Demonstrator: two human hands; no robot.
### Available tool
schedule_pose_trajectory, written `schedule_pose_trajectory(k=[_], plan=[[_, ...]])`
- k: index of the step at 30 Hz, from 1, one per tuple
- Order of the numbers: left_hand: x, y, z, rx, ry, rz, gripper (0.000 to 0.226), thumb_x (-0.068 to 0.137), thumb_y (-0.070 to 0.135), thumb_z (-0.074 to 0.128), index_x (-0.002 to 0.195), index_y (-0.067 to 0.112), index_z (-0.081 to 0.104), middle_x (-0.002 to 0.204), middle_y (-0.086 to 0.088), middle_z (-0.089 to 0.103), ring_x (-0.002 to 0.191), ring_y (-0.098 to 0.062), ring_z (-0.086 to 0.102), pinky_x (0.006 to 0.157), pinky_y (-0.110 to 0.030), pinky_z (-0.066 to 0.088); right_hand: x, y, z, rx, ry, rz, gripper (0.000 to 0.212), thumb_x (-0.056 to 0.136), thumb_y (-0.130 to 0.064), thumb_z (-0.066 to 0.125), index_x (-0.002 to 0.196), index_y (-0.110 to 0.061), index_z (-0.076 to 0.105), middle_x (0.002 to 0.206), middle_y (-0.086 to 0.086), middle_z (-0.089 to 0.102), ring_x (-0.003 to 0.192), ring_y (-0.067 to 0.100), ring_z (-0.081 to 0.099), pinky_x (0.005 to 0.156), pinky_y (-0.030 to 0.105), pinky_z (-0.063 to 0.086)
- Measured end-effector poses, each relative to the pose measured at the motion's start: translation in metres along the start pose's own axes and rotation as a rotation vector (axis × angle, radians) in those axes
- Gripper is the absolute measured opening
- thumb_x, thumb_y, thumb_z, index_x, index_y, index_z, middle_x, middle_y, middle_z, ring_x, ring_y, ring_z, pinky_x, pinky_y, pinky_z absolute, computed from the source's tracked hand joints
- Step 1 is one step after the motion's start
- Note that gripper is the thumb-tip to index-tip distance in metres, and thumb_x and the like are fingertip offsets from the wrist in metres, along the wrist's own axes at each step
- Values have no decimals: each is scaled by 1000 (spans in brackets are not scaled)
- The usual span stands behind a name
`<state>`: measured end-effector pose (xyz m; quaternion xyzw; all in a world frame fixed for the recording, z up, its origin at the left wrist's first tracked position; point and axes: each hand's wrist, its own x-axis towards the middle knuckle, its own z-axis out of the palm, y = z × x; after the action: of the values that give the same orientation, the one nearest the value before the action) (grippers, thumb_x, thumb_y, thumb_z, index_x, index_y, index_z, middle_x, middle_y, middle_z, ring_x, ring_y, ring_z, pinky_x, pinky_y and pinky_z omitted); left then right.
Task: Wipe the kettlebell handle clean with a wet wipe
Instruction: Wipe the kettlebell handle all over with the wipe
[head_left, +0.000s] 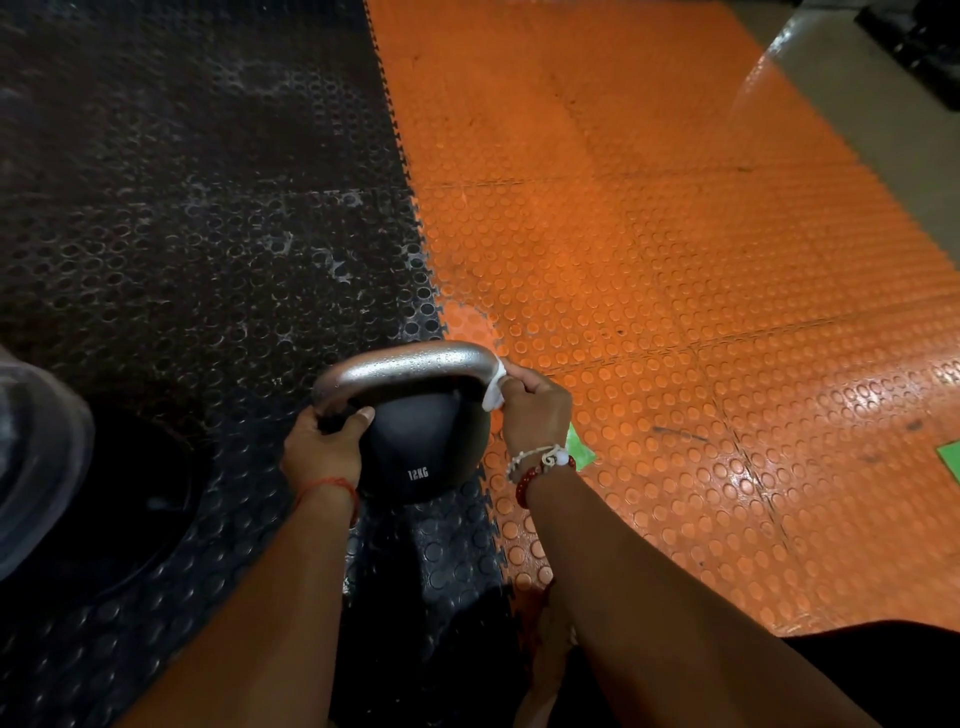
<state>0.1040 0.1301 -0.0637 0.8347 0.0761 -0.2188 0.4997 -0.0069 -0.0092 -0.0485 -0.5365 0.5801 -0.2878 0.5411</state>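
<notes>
A black kettlebell (423, 452) marked 12KG stands on the floor where the black and orange mats meet. Its silver handle (405, 366) arches over the top, beaded with wet drops. My left hand (324, 447) grips the left end of the handle, thumb hooked on the inside. My right hand (535, 410) grips the right end of the handle through a white wet wipe (494, 387), which is bunched round the metal under my fingers. Most of the wipe is hidden by the hand.
Black studded mat (197, 234) covers the left, orange studded mat (675, 270) the right. A green packet (583, 449) lies just behind my right wrist. A dark round weight plate (135, 499) lies at the left, beside a grey blurred shape (36, 457). Dark equipment (919, 47) stands far right.
</notes>
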Motion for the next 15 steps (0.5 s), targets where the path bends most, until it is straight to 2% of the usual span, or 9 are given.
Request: schedule_pose_trajectory(k=[2, 6, 8, 11, 15], plan=[[1, -1, 1, 5, -2, -4, 35, 78, 26, 78, 109, 15, 67, 108, -9, 67, 100, -26, 62, 87, -29, 46, 2, -2, 0, -20, 2, -17, 24, 85, -9, 57, 100, -14, 75, 67, -1, 68, 46, 8, 47, 50, 20, 42], [3, -2, 1, 2, -5, -3, 33, 77, 26, 78, 107, 16, 67, 107, -9, 68, 101, -27, 63, 87, -30, 47, -2, -3, -3, -3, -38, -122, 24, 86, -5, 57, 101, -12, 74, 73, -9, 68, 51, 6, 48, 47, 16, 40], [3, -2, 1, 2, -8, 1, 33, 77, 26, 78, 107, 16, 67, 108, -8, 68, 101, -27, 63, 87, -29, 46, 5, -7, -6, -32, -84, -99, 23, 86, -4, 55, 98, -9, 74, 57, -13, 62, 41, 0, 43, 43, 14, 35], [3, -2, 1, -10, -7, 2, 34, 77, 24, 78, 108, 16, 67, 108, -9, 68, 101, -27, 63, 88, -30, 47, 15, -20, -9, -54, -199, -94, 24, 87, 1, 50, 92, -6, 73, 38, -15, 52, 33, -1, 36, 40, 14, 30], [3, -2, 2, -19, -12, -2, 35, 77, 23, 78, 109, 15, 67, 108, -9, 68, 101, -27, 63, 88, -30, 48, 18, -23, -12, -56, -269, -139, 26, 87, 2, 49, 89, -8, 73, 41, -13, 52, 38, 4, 33, 41, 18, 29]])
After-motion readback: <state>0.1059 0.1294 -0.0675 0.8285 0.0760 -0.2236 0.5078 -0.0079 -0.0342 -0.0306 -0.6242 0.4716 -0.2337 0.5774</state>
